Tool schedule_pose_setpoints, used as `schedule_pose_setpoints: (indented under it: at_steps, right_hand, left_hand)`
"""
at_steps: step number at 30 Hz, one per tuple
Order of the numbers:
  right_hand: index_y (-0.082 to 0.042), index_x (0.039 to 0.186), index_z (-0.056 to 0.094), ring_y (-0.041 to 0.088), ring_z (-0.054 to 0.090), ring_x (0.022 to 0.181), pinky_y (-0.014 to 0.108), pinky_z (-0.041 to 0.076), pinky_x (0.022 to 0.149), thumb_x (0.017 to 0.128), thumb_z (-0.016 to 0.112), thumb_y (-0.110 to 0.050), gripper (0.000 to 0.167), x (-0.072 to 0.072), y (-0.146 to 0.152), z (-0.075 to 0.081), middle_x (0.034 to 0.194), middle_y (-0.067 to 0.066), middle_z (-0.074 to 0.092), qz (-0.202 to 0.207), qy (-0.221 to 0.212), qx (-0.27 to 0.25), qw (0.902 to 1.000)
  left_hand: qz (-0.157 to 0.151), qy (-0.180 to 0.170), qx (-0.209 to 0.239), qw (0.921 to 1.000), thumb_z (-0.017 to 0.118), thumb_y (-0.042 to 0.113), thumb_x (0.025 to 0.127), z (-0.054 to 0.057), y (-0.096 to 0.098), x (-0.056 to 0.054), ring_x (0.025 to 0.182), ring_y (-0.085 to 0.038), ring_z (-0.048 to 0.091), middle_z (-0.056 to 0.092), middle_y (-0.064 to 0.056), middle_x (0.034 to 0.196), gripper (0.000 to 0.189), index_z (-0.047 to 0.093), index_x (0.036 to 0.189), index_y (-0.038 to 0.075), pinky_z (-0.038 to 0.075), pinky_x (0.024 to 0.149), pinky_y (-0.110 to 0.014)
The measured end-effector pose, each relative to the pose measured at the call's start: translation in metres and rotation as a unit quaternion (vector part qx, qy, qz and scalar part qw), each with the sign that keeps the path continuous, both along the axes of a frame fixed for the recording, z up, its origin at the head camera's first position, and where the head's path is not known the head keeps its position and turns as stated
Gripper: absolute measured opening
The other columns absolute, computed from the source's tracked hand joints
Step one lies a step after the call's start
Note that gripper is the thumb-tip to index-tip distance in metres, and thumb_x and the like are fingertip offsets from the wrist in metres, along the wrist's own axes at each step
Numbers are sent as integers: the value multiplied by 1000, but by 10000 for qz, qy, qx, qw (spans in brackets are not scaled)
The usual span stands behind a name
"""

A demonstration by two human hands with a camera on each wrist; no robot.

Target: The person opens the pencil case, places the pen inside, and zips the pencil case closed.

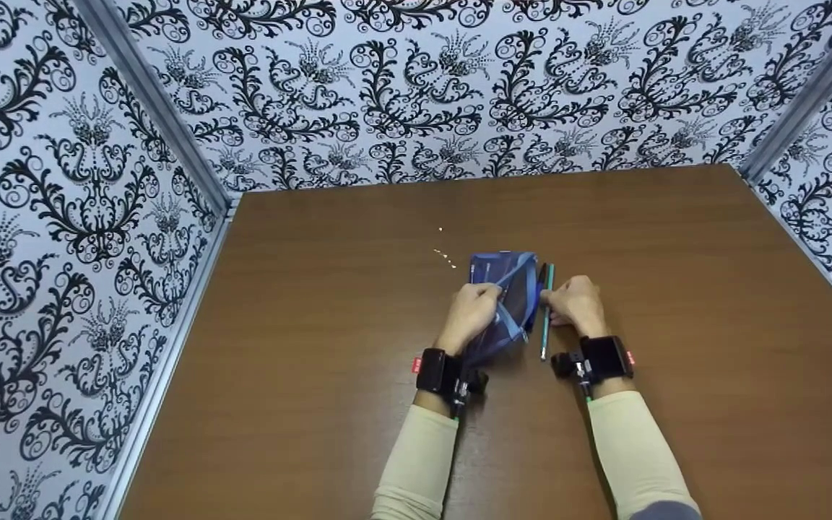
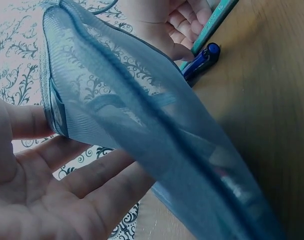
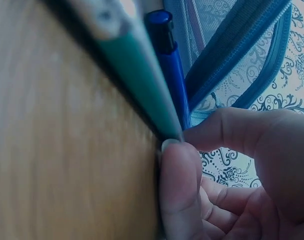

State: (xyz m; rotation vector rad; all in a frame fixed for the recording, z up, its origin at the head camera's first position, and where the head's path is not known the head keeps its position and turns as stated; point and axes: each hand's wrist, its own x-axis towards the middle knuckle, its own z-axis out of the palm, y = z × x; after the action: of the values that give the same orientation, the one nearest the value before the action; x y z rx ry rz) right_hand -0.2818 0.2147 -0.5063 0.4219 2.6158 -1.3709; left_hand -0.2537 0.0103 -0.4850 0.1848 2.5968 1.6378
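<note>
A blue mesh zip pouch (image 1: 484,269) stands tilted in the middle of the table, its zipped edge facing right. My left hand (image 1: 475,310) grips its side, thumb and fingers on the mesh (image 2: 126,55). Faint items show through the mesh in the left wrist view. Just right of the pouch, a green pencil (image 1: 546,336) with a silvery end lies close over the wood. The thumb and forefinger of my right hand (image 1: 578,303) pinch the pencil (image 3: 139,82). Between pencil and pouch is a blue pen (image 3: 174,75) with a dark clip.
The brown wooden table (image 1: 329,303) spreads around the hands. Small pale specks (image 1: 445,256) show on it, left of the pouch. Patterned black-and-white panels (image 1: 423,87) stand behind and at the sides. Each wrist wears a black camera strap (image 1: 439,372).
</note>
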Motion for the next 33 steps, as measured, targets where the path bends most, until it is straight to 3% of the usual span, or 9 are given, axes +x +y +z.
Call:
schedule_pose_setpoints:
  at_steps: [16, 22, 29, 33]
  right_hand:
    - [4, 90, 66, 11, 65, 50, 27, 55, 53, 94, 63, -23, 28, 0, 3, 5, 59, 2, 64, 50, -305, 4, 9995]
    - [4, 89, 65, 11, 64, 51, 27, 55, 54, 94, 63, -23, 27, 2, 4, 4, 59, 2, 63, 80, -316, -145, 9994]
    - [7, 92, 66, 11, 64, 50, 26, 55, 53, 96, 61, -23, 31, 3, 5, 4, 58, 2, 63, 213, -176, -167, 9995]
    - [7, 92, 65, 12, 64, 50, 28, 56, 54, 96, 60, -23, 31, 3, 7, 5, 58, 3, 63, 166, -185, -434, 9987]
  left_hand:
    - [19, -117, 182, 9998, 51, 21, 97, 0, 0, 1, 56, -8, 41, 42, 8, 58, 34, 53, 63, 17, 34, 57, -23]
    - [14, -144, 259, 9996, 51, 21, 97, 0, -1, 2, 55, -8, 42, 44, 8, 57, 33, 55, 64, 16, 35, 56, -22]
    - [41, 94, -53, 9999, 51, 22, 95, -2, 0, 1, 60, -9, 42, 39, 7, 58, 36, 48, 60, 18, 32, 58, -24]
    - [47, -3, 65, 10000, 51, 22, 96, -1, 0, 0, 59, -9, 43, 42, 7, 59, 34, 57, 64, 16, 33, 58, -24]
